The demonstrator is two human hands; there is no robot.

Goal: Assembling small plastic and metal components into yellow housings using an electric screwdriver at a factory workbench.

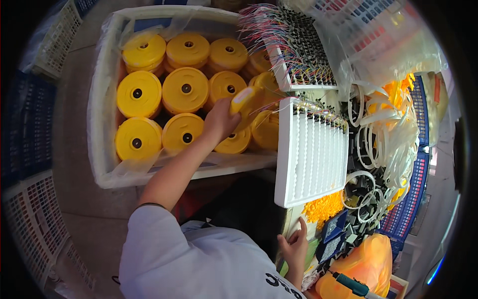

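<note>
My left hand [220, 120] reaches into a white plastic-lined crate [102, 149] and grips a yellow spool [246, 101], lifted and tilted above the others. Several more yellow spools [185, 89] lie flat in rows in the crate. My right hand [295, 246] rests low on the edge of the work surface, fingers apart and empty, next to a small heap of yellow bits [323, 206]. A white slotted tray [311, 154] lies between the crate and the clutter on the right.
A second white tray bristling with thin coloured wires [294, 45] sits behind the slotted one. White plastic rings [383, 134], black small parts [363, 194], an orange bag [363, 266] and blue baskets [408, 209] crowd the right. White mesh baskets [35, 224] stand at the left.
</note>
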